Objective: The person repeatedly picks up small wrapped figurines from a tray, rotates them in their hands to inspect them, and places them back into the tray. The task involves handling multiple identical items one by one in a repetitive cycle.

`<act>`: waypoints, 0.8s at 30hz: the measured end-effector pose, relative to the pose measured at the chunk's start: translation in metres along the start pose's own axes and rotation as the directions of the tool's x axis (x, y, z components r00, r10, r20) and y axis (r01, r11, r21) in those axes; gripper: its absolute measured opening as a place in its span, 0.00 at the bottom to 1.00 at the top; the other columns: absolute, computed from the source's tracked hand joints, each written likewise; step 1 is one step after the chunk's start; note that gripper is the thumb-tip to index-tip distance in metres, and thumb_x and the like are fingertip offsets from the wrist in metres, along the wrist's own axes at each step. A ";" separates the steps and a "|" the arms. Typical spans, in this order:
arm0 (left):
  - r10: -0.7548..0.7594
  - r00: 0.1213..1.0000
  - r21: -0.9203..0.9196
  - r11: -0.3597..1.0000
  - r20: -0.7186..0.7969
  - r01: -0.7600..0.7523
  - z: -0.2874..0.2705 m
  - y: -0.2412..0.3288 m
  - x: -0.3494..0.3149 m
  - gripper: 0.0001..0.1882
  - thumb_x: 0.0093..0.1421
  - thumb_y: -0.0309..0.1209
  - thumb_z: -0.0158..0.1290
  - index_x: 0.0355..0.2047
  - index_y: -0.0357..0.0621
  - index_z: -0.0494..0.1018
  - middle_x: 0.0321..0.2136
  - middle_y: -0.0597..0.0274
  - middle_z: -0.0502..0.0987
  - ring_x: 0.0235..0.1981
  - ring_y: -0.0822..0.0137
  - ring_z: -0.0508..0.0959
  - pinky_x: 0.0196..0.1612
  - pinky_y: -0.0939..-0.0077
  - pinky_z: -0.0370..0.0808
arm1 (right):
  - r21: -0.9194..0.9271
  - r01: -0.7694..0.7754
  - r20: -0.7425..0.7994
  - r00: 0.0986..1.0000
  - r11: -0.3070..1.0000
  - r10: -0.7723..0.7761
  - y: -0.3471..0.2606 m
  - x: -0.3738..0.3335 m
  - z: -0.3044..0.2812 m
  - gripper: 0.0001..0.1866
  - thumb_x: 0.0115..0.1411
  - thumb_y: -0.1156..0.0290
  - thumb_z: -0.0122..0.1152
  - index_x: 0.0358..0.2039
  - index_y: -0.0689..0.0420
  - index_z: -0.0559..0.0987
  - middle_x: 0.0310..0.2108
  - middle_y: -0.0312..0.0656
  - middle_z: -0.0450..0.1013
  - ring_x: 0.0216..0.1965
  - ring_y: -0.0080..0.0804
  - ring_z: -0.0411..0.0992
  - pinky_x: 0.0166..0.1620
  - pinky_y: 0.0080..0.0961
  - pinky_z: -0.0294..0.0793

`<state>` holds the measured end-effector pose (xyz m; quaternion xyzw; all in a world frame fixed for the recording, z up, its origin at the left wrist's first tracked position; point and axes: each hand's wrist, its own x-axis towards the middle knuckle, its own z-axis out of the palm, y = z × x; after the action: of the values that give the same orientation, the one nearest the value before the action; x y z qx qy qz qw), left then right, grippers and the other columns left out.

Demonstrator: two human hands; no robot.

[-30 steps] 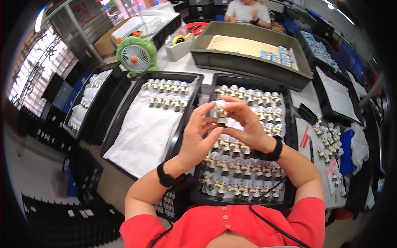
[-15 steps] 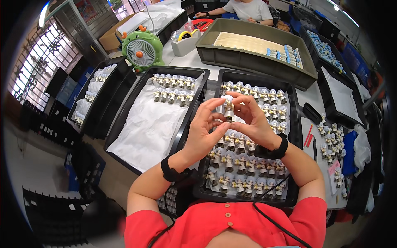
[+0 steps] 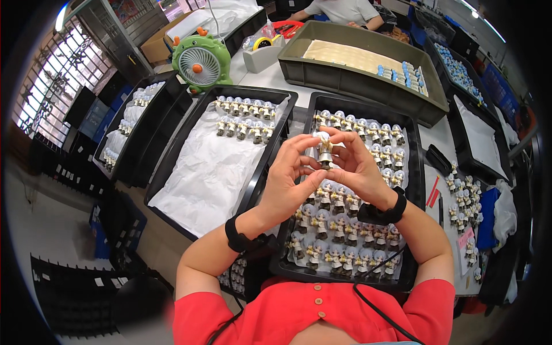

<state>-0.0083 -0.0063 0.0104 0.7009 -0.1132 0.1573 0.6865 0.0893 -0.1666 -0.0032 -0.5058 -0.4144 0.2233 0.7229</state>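
Observation:
Between my two hands a small figurine [image 3: 325,150] is held upright, with pale hair, a white and gold outfit and a dark base. My left hand [image 3: 293,172] grips it from the left, thumb low by the base and fingertips near its head. From the other side my right hand [image 3: 355,167] closes on the same figurine, its thumb at the base and index finger by the head. Below them lies a black tray [image 3: 415,172] with rows of similar figurines [image 3: 345,260]. Left of it, another black tray [image 3: 178,214] is lined with white paper and carries two rows of figurines at its far end.
A green fan [image 3: 198,64] stands behind the left tray. Beyond sits a big olive bin [image 3: 356,80] with blue-and-white pieces. At right are loose figurines [image 3: 466,198], red sticks [image 3: 433,192] and a blue block [image 3: 487,210]. A co-worker [image 3: 345,10] sits at the far side.
The view has shifted slightly, so the trays appear a little further right. Both hands keep their hold on the figurine, which seems slightly turned. The co-worker's arms have moved.

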 end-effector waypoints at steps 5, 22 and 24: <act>-0.034 0.999 -0.077 0.997 -0.023 0.032 0.001 0.001 0.000 0.20 0.57 0.19 0.53 0.50 0.36 0.64 0.55 0.59 0.57 0.41 0.74 0.72 0.41 0.82 0.73 | 0.051 -0.008 0.000 1.000 0.999 0.008 0.001 0.000 -0.001 0.25 0.53 0.81 0.63 0.48 0.51 0.63 0.64 0.44 0.51 0.58 0.30 0.61 0.58 0.30 0.63; -0.020 0.999 -0.085 0.996 -0.033 0.017 0.001 -0.004 0.000 0.23 0.56 0.20 0.54 0.50 0.38 0.60 0.52 0.56 0.60 0.40 0.71 0.74 0.40 0.79 0.76 | -0.053 0.028 -0.023 0.999 0.998 -0.029 0.002 0.000 0.001 0.26 0.50 0.81 0.65 0.47 0.52 0.64 0.63 0.45 0.54 0.56 0.29 0.63 0.57 0.30 0.64; -0.027 0.998 -0.115 0.993 -0.053 0.020 0.002 -0.005 0.000 0.25 0.56 0.21 0.55 0.52 0.38 0.58 0.52 0.56 0.60 0.40 0.71 0.74 0.39 0.79 0.76 | -0.198 0.070 -0.061 0.995 0.978 -0.083 0.003 -0.001 0.001 0.29 0.48 0.80 0.67 0.48 0.52 0.65 0.61 0.44 0.58 0.55 0.32 0.65 0.57 0.30 0.64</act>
<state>-0.0064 -0.0079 0.0059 0.6570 -0.0949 0.1616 0.7302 0.0881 -0.1656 -0.0062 -0.5653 -0.4283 0.1360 0.6917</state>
